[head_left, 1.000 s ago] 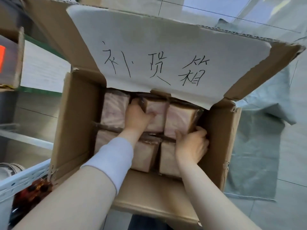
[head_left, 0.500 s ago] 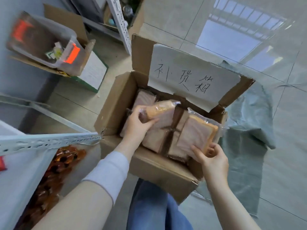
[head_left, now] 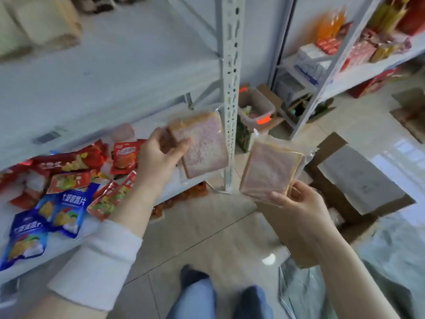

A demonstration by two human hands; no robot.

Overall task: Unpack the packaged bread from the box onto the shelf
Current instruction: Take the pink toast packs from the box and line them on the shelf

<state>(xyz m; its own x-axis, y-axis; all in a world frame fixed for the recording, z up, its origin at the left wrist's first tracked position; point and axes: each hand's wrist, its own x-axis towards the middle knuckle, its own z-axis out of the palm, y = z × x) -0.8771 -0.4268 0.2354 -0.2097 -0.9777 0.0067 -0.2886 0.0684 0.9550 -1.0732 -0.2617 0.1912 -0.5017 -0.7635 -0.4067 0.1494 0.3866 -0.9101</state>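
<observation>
My left hand (head_left: 158, 161) grips one clear-wrapped pack of pinkish sliced bread (head_left: 202, 143), held up in front of the white shelf (head_left: 161, 118) near its perforated upright post. My right hand (head_left: 299, 204) holds a second bread pack (head_left: 269, 169) lower and to the right, above the floor. The cardboard box (head_left: 354, 180) stands open on the floor at the right, behind my right hand, with its paper-covered flap turned up. Its inside is hidden from here.
Red and blue snack bags (head_left: 64, 180) lie spread over the left part of the shelf. The white upright post (head_left: 230, 88) stands between the two packs. A clear plastic bin (head_left: 255, 111) sits behind the post. A second stocked rack (head_left: 345, 54) stands at the right.
Both hands lifted a bread pack out of the box and swung left and up to the shelf. The view turned from the box to the shelving.
</observation>
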